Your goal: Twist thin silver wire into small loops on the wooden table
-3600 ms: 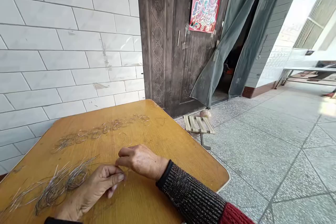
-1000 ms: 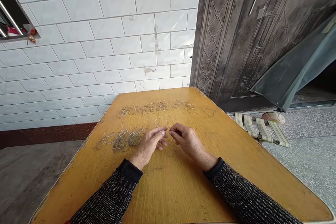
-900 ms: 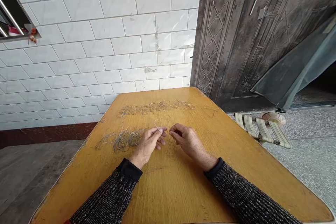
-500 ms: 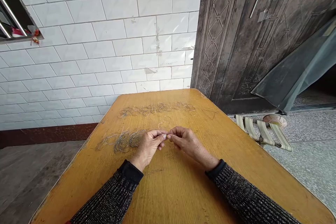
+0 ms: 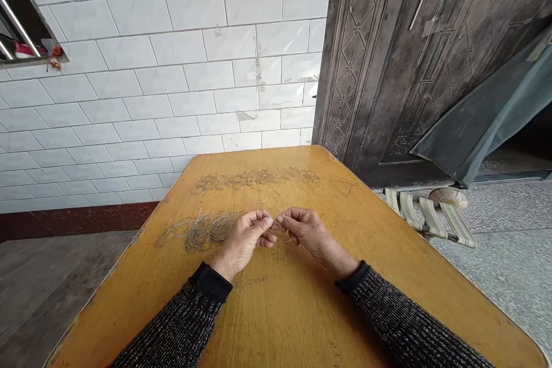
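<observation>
Above the middle of the wooden table [image 5: 276,310], my left hand [image 5: 248,236] and my right hand [image 5: 308,233] meet with only a narrow gap between their fingertips. Both pinch a thin wire [image 5: 276,225], which forms a small loop between them; its fine ends stick out above and below the fingers. Just left of my left hand lies a pile of loose, tangled wires [image 5: 198,233], partly covered by that hand. Farther back, a row of wire rings [image 5: 259,176] stretches across the table.
A white tiled wall [image 5: 190,69] stands behind the table. To the right are a dark carved door [image 5: 388,69], a grey curtain [image 5: 483,115] and a low strap stool [image 5: 426,215] on the floor. A barred window [image 5: 21,23] is at upper left.
My fingertips have moved slightly apart, and a small loop of wire now shows between them. The piles on the table look the same.
</observation>
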Available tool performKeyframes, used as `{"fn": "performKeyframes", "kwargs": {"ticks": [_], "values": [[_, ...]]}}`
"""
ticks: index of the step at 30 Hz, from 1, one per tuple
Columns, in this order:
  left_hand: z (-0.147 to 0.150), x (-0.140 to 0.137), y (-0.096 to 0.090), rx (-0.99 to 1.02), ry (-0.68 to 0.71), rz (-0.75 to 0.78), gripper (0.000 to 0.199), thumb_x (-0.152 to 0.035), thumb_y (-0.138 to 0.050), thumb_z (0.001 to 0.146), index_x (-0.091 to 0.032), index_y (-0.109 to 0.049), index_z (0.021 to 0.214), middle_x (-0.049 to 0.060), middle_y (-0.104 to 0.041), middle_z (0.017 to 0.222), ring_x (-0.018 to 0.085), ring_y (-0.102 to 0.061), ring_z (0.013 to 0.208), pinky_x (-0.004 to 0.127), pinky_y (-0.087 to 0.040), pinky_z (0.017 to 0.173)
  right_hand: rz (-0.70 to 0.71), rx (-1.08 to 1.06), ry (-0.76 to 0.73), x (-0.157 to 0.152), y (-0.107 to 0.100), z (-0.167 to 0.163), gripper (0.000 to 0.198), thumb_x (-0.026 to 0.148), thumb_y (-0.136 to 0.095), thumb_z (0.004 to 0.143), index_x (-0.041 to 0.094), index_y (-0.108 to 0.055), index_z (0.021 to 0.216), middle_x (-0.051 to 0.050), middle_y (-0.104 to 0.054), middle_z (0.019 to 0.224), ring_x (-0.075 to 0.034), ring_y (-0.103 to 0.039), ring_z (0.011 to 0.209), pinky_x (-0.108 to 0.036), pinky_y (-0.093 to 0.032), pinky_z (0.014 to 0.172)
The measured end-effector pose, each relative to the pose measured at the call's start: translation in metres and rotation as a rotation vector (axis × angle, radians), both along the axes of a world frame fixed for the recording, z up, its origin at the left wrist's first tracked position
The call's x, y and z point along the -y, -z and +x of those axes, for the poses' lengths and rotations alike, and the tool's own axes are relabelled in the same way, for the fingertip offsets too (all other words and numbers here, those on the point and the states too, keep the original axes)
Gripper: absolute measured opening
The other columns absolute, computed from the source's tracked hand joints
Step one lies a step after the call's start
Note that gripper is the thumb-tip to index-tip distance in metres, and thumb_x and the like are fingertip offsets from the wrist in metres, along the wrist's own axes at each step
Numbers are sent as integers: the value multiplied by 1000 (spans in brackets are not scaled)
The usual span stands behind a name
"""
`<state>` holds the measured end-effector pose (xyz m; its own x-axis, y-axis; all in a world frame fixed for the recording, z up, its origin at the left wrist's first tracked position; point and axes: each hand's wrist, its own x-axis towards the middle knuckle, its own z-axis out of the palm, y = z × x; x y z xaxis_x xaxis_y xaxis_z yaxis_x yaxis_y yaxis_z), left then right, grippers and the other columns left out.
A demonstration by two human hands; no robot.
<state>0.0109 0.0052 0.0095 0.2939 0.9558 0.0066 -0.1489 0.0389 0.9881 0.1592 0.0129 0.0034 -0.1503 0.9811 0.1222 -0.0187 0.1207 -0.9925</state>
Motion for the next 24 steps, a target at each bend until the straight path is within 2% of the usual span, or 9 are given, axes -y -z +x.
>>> {"fn": "performKeyframes", "kwargs": {"ticks": [3, 6, 15, 20, 24], "values": [[-1, 0, -1, -30, -52, 21, 27, -39, -59, 71, -13, -55, 78, 3, -58, 79, 7, -53, 53, 19, -39, 45, 15, 31, -1, 0, 0, 0, 28, 39, -58, 66, 16, -49, 54, 6, -44, 46, -3, -34, 33, -18, -25, 33], [0, -2, 0, -40, -114, 52, 24, -36, -63, 68, -13, -55, 74, 1, -56, 73, 6, -50, 51, 18, -38, 44, 9, 46, -6, 0, 0, -1, 27, 38, -58, 66, 16, -49, 54, 5, -44, 46, -3, -33, 33, -18, -25, 33], [4, 0, 4, 18, -123, 89, 22, -34, -64, 68, -13, -56, 67, -1, -53, 61, 7, -48, 54, 21, -39, 51, -14, -33, -76, 2, -3, 1, 31, 43, -62, 63, 15, -51, 55, 4, -50, 51, -3, -36, 35, -18, -27, 35], [6, 0, 9, 6, -119, 116, 22, -34, -63, 69, -13, -57, 68, 0, -55, 61, 8, -49, 55, 22, -39, 53, -6, -21, -86, 0, 1, 1, 30, 41, -65, 60, 15, -50, 54, 6, -44, 45, -3, -32, 35, -18, -23, 35], [5, 1, 5, -19, -89, 102, 22, -35, -63, 68, -14, -58, 70, -1, -54, 62, 9, -49, 56, 21, -39, 52, -9, 61, -85, 0, 0, 1, 28, 39, -61, 62, 16, -47, 53, 7, -39, 39, -4, -29, 35, -18, -21, 35]]}}
